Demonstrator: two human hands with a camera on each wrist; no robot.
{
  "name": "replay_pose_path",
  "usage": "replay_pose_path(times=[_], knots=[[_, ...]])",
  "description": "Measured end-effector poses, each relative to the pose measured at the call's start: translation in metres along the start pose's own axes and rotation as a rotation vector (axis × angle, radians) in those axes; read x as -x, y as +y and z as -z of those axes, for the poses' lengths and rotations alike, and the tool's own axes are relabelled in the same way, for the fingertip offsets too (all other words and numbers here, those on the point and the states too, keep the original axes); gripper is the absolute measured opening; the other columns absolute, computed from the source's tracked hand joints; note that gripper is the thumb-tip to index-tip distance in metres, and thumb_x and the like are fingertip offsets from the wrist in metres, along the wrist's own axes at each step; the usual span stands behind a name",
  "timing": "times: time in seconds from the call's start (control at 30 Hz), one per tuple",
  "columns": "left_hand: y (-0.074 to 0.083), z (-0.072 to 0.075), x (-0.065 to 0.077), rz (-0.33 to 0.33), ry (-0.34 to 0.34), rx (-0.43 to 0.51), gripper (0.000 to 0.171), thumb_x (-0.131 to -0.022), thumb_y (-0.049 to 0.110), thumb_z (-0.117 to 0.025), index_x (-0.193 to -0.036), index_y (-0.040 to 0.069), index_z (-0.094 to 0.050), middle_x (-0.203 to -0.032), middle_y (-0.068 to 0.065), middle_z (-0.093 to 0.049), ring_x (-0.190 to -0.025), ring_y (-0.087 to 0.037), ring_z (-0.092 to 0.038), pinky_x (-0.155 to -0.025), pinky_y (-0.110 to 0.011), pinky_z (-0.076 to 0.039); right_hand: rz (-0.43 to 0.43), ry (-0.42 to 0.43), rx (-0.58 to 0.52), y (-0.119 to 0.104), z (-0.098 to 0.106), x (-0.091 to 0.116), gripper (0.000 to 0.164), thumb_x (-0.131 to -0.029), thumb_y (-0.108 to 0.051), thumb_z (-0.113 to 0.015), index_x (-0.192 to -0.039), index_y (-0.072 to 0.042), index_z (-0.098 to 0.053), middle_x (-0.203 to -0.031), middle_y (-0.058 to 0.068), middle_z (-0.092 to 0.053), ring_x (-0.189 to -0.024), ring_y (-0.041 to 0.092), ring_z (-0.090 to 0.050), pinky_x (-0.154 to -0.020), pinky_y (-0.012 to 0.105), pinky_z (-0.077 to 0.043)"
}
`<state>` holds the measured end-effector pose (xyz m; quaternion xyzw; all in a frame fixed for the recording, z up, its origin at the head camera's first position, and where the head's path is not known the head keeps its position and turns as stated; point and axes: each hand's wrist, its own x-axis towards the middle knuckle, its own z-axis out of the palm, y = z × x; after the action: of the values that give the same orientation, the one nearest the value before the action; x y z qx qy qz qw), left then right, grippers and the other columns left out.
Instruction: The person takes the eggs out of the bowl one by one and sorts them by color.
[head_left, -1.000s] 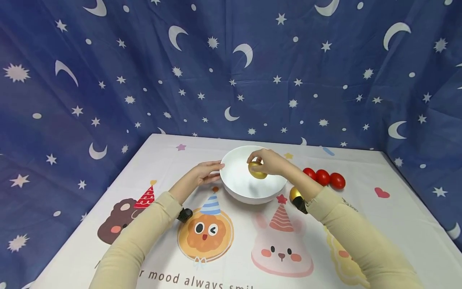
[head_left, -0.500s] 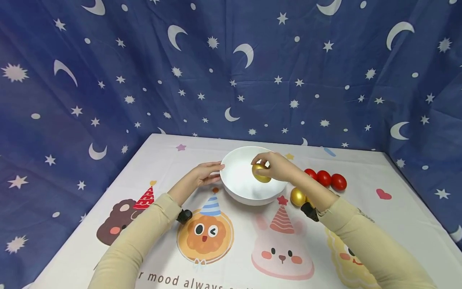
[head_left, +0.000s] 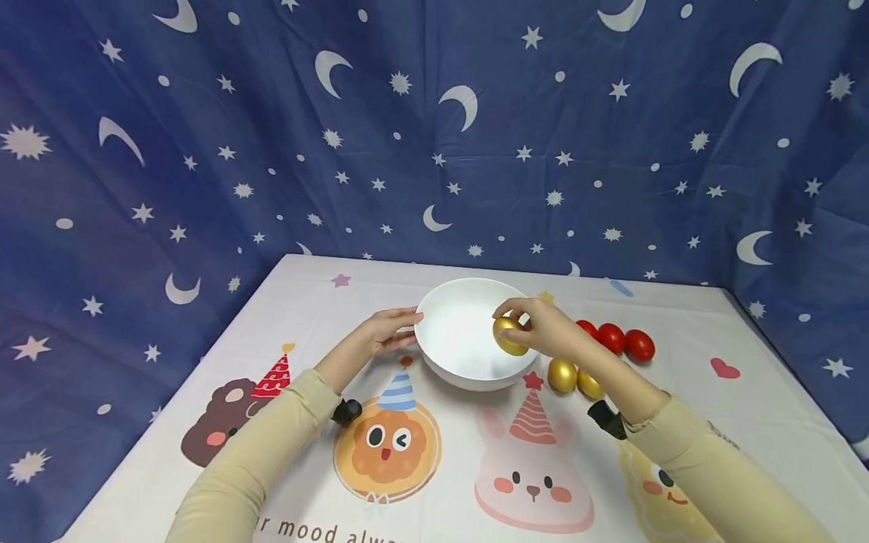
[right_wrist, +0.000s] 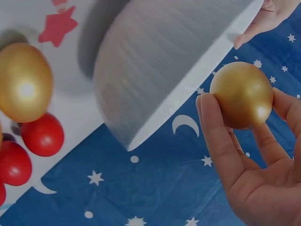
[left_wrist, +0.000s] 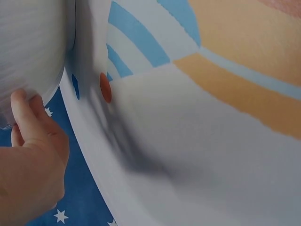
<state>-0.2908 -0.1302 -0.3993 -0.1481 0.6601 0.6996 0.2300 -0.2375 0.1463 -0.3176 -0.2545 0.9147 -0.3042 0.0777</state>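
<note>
A white bowl (head_left: 453, 332) stands on the table, and its inside shows no eggs in the head view. My left hand (head_left: 387, 332) holds the bowl at its left rim; in the left wrist view, fingers (left_wrist: 29, 117) touch the outer wall. Over the bowl's right side, my right hand (head_left: 543, 326) pinches a shiny gold egg (head_left: 509, 336) between thumb and fingers. The right wrist view shows this gold egg (right_wrist: 242, 95) at the fingertips, apart from the bowl (right_wrist: 160, 66).
Right of the bowl lie two more gold eggs (head_left: 562, 375), and behind them red eggs (head_left: 639, 346) in a row, one partly hidden by my right hand. The table (head_left: 706, 422) has a printed cloth. A blue curtain (head_left: 380, 166) hangs behind it.
My right hand has moved right and slightly nearer with the gold egg, from over the bowl's middle towards its right rim. The left hand stays at the rim.
</note>
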Motion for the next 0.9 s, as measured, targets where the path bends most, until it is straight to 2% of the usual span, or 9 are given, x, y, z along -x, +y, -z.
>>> replay_pose_path(times=[0.1,0.3,0.47,0.57,0.67,0.8,0.9], knots=[[0.000,-0.001,0.000,-0.006,-0.001,0.016,0.049,-0.093,0.018,-0.060,-0.140,0.013,-0.045,-0.125,-0.010,-0.053,-0.069,-0.005,-0.061,-0.064,-0.011,-0.059,0.000,0.018,-0.004,0.003,0.002,0.009,0.024,-0.087,-0.010,-0.066,-0.110,-0.002,-0.064,-0.095,0.015,-0.063,-0.070,0.018,-0.058,-0.064,0.022,-0.057],[0.000,-0.001,0.002,-0.023,-0.019,0.005,0.052,-0.093,0.020,-0.061,-0.142,0.013,-0.044,-0.136,-0.015,-0.049,-0.069,-0.005,-0.062,-0.066,-0.011,-0.059,-0.026,0.044,0.019,0.009,0.005,0.027,0.024,-0.086,-0.013,-0.068,-0.108,-0.003,-0.065,-0.094,0.013,-0.064,-0.071,0.018,-0.055,-0.061,0.021,-0.056],[-0.001,0.003,0.007,-0.025,-0.007,-0.017,0.052,-0.094,0.021,-0.060,-0.142,0.014,-0.043,-0.135,-0.016,-0.050,-0.068,-0.004,-0.063,-0.064,-0.011,-0.058,-0.041,0.059,0.054,0.016,0.005,0.041,0.028,-0.086,-0.015,-0.069,-0.111,-0.004,-0.065,-0.104,0.013,-0.066,-0.087,0.022,-0.059,-0.074,0.031,-0.061],[-0.001,0.003,0.007,-0.030,-0.016,-0.008,0.053,-0.093,0.021,-0.060,-0.142,0.013,-0.042,-0.130,-0.015,-0.053,-0.071,-0.004,-0.064,-0.066,-0.012,-0.059,-0.059,0.090,0.076,0.022,0.008,0.051,0.029,-0.085,-0.018,-0.070,-0.111,-0.004,-0.065,-0.106,0.013,-0.067,-0.094,0.026,-0.059,-0.081,0.039,-0.061],[-0.001,0.001,0.006,-0.032,-0.018,0.003,0.053,-0.093,0.020,-0.061,-0.142,0.012,-0.043,-0.122,-0.012,-0.057,-0.071,-0.005,-0.064,-0.067,-0.013,-0.059,-0.083,0.119,0.098,0.029,0.013,0.062,0.031,-0.085,-0.022,-0.071,-0.110,-0.005,-0.065,-0.104,0.012,-0.067,-0.094,0.028,-0.059,-0.081,0.042,-0.060],[-0.001,0.000,0.005,-0.032,-0.013,0.001,0.052,-0.093,0.020,-0.061,-0.141,0.012,-0.044,-0.109,-0.007,-0.060,-0.069,-0.005,-0.064,-0.066,-0.013,-0.059,-0.133,0.124,0.120,0.039,0.017,0.074,0.032,-0.084,-0.024,-0.071,-0.110,-0.006,-0.065,-0.098,0.012,-0.065,-0.085,0.024,-0.056,-0.070,0.035,-0.059],[-0.002,-0.001,0.005,-0.026,-0.010,-0.004,0.052,-0.093,0.021,-0.061,-0.141,0.012,-0.044,-0.105,-0.006,-0.060,-0.069,-0.005,-0.064,-0.065,-0.012,-0.059,-0.143,0.129,0.131,0.049,0.021,0.082,0.032,-0.084,-0.023,-0.072,-0.109,-0.005,-0.065,-0.094,0.012,-0.064,-0.083,0.024,-0.055,-0.070,0.036,-0.060]])
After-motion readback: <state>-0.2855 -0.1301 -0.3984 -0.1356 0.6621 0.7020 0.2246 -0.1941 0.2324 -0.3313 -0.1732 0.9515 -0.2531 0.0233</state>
